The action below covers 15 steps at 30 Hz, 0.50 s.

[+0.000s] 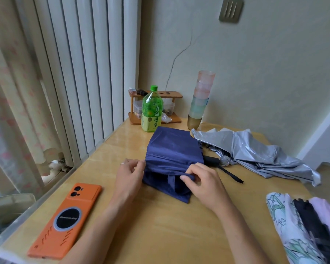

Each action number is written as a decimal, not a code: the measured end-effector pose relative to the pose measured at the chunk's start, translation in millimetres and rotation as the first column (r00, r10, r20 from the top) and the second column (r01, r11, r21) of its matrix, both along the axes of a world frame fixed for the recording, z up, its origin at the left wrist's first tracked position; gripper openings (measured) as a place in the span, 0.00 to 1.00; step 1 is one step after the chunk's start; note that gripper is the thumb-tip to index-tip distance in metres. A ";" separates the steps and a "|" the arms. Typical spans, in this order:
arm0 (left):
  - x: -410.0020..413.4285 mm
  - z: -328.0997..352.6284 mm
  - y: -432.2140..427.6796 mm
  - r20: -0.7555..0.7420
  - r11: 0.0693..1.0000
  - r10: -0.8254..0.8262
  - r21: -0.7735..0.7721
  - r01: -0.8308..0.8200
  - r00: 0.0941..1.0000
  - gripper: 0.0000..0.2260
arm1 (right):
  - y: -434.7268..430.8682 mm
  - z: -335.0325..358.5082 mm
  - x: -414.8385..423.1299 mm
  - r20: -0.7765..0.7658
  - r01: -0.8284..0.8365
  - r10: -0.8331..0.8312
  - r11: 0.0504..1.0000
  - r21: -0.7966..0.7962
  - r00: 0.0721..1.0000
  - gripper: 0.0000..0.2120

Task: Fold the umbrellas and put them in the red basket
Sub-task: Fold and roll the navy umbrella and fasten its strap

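- Over on the far left of the light wooden table [170, 235] lies a flat orange-cased phone [65, 220], face down; it's got nothing to do with the job.
- Next, the person's left hand [130, 175] pinches the left edge of the navy blue fabric umbrella [171, 153] between thumb and fingertips.
- That navy umbrella sits mid-table, just in front of a green plastic tea bottle [152, 111]. It's collapsed short, but the canopy is a loose flat bundle, not rolled or strapped yet.
- Its long axis looks to run left to right across the table, with the black handle [211, 161] pointing right and the wrist strap [231, 174] trailing off toward the person's right.
- The right hand [200, 181] grasps a fold of navy cloth near the closing tab, fingers curled on it, so this looks like pleat-tidying.
- Further right, a silver shiny-fabric umbrella [255, 153] sprawls on the table, unfolded and floppy, touching or nearly touching the navy one's handle.
- At the bottom right edge there's a white printed umbrella [282, 221], partly cut off, so its state is hard to tell.
- No red basket is in view, so going by this, nothing looks finished: early days.
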<state>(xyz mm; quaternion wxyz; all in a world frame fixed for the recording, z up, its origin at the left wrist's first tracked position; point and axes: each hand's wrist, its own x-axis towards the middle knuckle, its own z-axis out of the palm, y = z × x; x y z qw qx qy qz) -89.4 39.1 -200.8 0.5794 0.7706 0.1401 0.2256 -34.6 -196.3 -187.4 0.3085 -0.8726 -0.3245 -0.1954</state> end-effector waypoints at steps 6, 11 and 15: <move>-1.5 4.7 -4.1 0.073 1.000 0.000 -0.019 0.002 0.997 0.10 | 3.5 1.0 -0.2 0.114 0.045 -0.040 0.998 -0.041 0.993 0.18; 0.9 2.6 -3.3 0.081 0.999 0.004 -0.035 -0.001 0.997 0.12 | 23.6 -6.9 -7.3 0.192 0.017 0.039 0.959 -0.284 0.981 0.32; 2.9 -3.1 -1.9 0.067 0.998 -0.047 -0.048 0.051 0.997 0.15 | 34.0 -13.5 -9.2 0.253 -0.009 0.057 0.982 -0.189 0.966 0.25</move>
